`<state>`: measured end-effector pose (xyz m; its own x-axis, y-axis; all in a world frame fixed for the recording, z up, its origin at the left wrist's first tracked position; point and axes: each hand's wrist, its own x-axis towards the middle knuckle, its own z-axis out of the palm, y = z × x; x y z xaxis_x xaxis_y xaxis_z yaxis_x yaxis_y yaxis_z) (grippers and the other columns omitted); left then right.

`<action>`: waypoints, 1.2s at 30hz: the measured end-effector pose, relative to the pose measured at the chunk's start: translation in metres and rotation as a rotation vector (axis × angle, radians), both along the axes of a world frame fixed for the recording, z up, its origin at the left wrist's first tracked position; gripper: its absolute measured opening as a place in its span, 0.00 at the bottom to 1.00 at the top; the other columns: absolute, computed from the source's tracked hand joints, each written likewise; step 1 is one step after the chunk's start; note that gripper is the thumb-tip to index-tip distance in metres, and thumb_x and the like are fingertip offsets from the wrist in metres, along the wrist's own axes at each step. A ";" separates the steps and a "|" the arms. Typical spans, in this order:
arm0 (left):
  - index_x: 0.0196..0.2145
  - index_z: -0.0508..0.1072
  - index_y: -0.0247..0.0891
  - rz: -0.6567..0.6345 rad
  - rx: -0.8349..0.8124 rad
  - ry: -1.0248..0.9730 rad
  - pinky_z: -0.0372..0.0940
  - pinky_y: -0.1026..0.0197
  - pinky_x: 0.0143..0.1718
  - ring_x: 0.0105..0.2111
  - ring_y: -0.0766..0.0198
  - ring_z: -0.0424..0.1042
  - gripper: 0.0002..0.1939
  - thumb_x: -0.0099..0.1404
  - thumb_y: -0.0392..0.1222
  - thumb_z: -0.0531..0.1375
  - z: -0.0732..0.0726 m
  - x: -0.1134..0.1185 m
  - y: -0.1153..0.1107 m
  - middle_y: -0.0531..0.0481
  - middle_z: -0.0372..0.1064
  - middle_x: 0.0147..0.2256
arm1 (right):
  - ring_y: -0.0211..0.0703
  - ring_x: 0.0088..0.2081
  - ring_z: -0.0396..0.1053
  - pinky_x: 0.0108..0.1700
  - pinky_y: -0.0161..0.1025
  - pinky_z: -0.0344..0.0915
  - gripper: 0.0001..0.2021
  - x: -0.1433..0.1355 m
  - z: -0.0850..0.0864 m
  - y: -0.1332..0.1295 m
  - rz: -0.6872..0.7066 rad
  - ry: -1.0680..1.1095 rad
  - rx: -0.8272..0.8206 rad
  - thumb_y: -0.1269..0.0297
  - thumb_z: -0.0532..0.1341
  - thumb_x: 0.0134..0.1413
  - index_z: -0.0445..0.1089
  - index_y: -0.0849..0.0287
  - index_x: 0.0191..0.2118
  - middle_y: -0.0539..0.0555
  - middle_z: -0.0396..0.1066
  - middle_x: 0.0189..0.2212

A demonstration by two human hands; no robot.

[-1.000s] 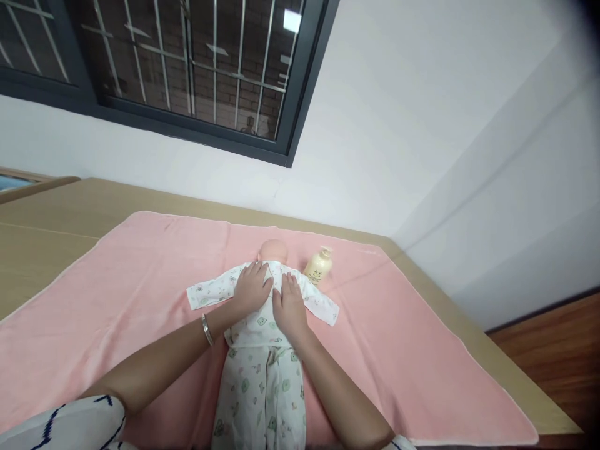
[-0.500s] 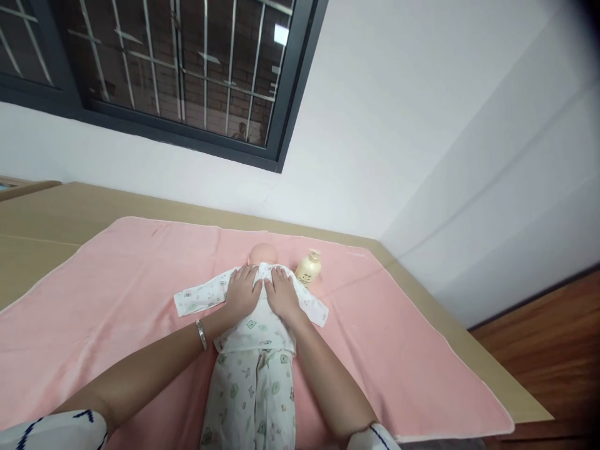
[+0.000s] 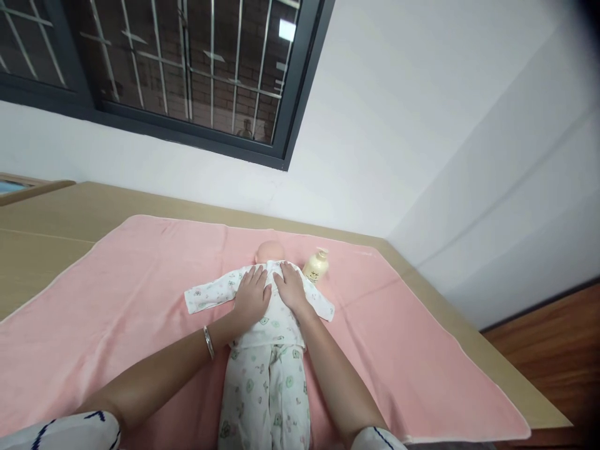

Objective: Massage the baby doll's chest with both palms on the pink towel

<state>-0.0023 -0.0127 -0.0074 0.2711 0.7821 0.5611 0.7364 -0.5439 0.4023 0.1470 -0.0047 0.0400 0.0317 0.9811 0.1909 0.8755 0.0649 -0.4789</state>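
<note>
A doll [image 3: 270,251] lies on a pink blanket [image 3: 154,275], its head away from me and its face not visible. It wears a white patterned top [image 3: 276,325] with the sleeves spread out, and matching trousers [image 3: 265,394]. My left hand [image 3: 252,295] rests flat on the left part of the top, below the shoulder. On the right part lies my right hand [image 3: 289,286], fingers stretched out. Between the hands a narrow strip of the top shows. Neither hand holds anything.
A pale yellow pump bottle [image 3: 315,266] stands on the blanket just right of the doll's shoulder. The wooden tabletop [image 3: 112,197] shows around the blanket. Behind it are a white wall [image 3: 375,112] and a barred window [image 3: 187,69]. Brown wood [image 3: 557,350] is at the right.
The whole view has shifted, so the doll and bottle appear slightly further right. My left hand sits a little lower on the top, and the gap between my hands is slightly wider.
</note>
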 end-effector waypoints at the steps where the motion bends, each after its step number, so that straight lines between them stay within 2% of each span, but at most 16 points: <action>1: 0.61 0.63 0.32 0.006 -0.020 0.002 0.53 0.42 0.63 0.66 0.46 0.53 0.24 0.70 0.43 0.48 0.000 -0.001 0.003 0.38 0.61 0.62 | 0.52 0.68 0.48 0.68 0.54 0.41 0.27 -0.004 0.000 -0.002 -0.011 -0.002 0.009 0.56 0.48 0.66 0.57 0.65 0.65 0.64 0.54 0.66; 6: 0.60 0.64 0.32 0.017 -0.145 0.041 0.53 0.41 0.62 0.64 0.45 0.57 0.24 0.69 0.43 0.49 0.008 -0.008 0.032 0.37 0.63 0.61 | 0.60 0.69 0.44 0.67 0.58 0.41 0.28 -0.030 -0.011 -0.032 -0.114 -0.028 0.069 0.58 0.46 0.67 0.56 0.71 0.65 0.68 0.52 0.66; 9: 0.60 0.64 0.34 0.003 -0.136 0.039 0.53 0.43 0.63 0.63 0.48 0.58 0.24 0.69 0.42 0.49 0.009 -0.009 0.037 0.39 0.64 0.61 | 0.60 0.70 0.41 0.67 0.58 0.44 0.29 -0.039 -0.019 -0.049 -0.119 -0.030 0.074 0.57 0.46 0.67 0.55 0.70 0.66 0.67 0.49 0.67; 12: 0.59 0.64 0.34 0.030 -0.079 0.014 0.52 0.42 0.63 0.64 0.48 0.57 0.23 0.70 0.43 0.48 0.005 -0.006 0.027 0.38 0.64 0.60 | 0.56 0.69 0.44 0.67 0.54 0.47 0.28 -0.035 -0.017 -0.047 -0.119 0.029 0.029 0.57 0.44 0.67 0.56 0.68 0.66 0.64 0.51 0.67; 17: 0.59 0.65 0.35 -0.021 -0.016 -0.101 0.52 0.41 0.64 0.65 0.50 0.56 0.23 0.71 0.43 0.45 -0.006 -0.006 0.004 0.39 0.63 0.61 | 0.56 0.69 0.46 0.67 0.56 0.47 0.28 -0.022 0.007 -0.033 -0.089 0.060 0.000 0.58 0.48 0.65 0.57 0.68 0.65 0.66 0.52 0.66; 20: 0.61 0.62 0.37 -0.053 -0.003 -0.213 0.52 0.43 0.65 0.65 0.54 0.55 0.23 0.72 0.43 0.43 -0.011 -0.010 0.001 0.42 0.62 0.61 | 0.56 0.69 0.47 0.67 0.56 0.45 0.26 -0.026 0.019 -0.037 -0.050 -0.021 0.119 0.62 0.51 0.63 0.61 0.67 0.63 0.66 0.53 0.66; 23: 0.62 0.61 0.36 -0.042 0.023 -0.304 0.51 0.43 0.66 0.65 0.54 0.54 0.24 0.73 0.43 0.41 -0.014 -0.013 0.001 0.40 0.61 0.62 | 0.53 0.69 0.44 0.69 0.55 0.41 0.25 -0.035 0.018 -0.042 0.047 -0.071 0.216 0.64 0.50 0.63 0.61 0.65 0.63 0.62 0.52 0.67; 26: 0.61 0.61 0.35 -0.023 0.042 -0.340 0.50 0.42 0.66 0.66 0.53 0.52 0.24 0.74 0.44 0.41 -0.015 -0.015 0.000 0.38 0.57 0.64 | 0.53 0.69 0.47 0.69 0.55 0.42 0.23 -0.039 0.013 -0.042 0.147 -0.080 0.161 0.65 0.51 0.62 0.65 0.64 0.61 0.61 0.56 0.65; 29: 0.60 0.63 0.36 -0.007 0.031 -0.344 0.51 0.41 0.65 0.67 0.50 0.50 0.23 0.74 0.45 0.42 -0.016 -0.016 -0.002 0.38 0.52 0.66 | 0.51 0.68 0.48 0.68 0.52 0.46 0.24 -0.037 0.014 -0.038 0.071 -0.022 0.225 0.65 0.51 0.61 0.65 0.64 0.61 0.61 0.55 0.66; 31: 0.59 0.63 0.36 -0.007 0.013 -0.349 0.51 0.41 0.65 0.67 0.50 0.50 0.23 0.74 0.45 0.42 -0.013 -0.015 -0.005 0.38 0.50 0.66 | 0.51 0.69 0.47 0.68 0.52 0.47 0.25 -0.034 0.016 -0.036 0.032 -0.011 0.276 0.64 0.51 0.61 0.63 0.65 0.62 0.62 0.53 0.66; 33: 0.59 0.63 0.37 -0.013 -0.007 -0.368 0.50 0.40 0.65 0.67 0.50 0.50 0.22 0.74 0.45 0.43 -0.002 -0.015 -0.009 0.39 0.51 0.66 | 0.53 0.69 0.47 0.68 0.54 0.45 0.25 -0.032 0.017 -0.035 0.080 -0.048 0.244 0.63 0.52 0.61 0.62 0.65 0.62 0.62 0.54 0.66; 36: 0.59 0.64 0.39 -0.043 -0.012 -0.434 0.52 0.41 0.65 0.66 0.51 0.51 0.22 0.74 0.45 0.42 0.031 -0.022 -0.024 0.41 0.52 0.65 | 0.54 0.68 0.49 0.68 0.56 0.45 0.24 -0.029 0.014 -0.036 0.175 -0.078 0.171 0.61 0.52 0.63 0.63 0.61 0.62 0.61 0.55 0.66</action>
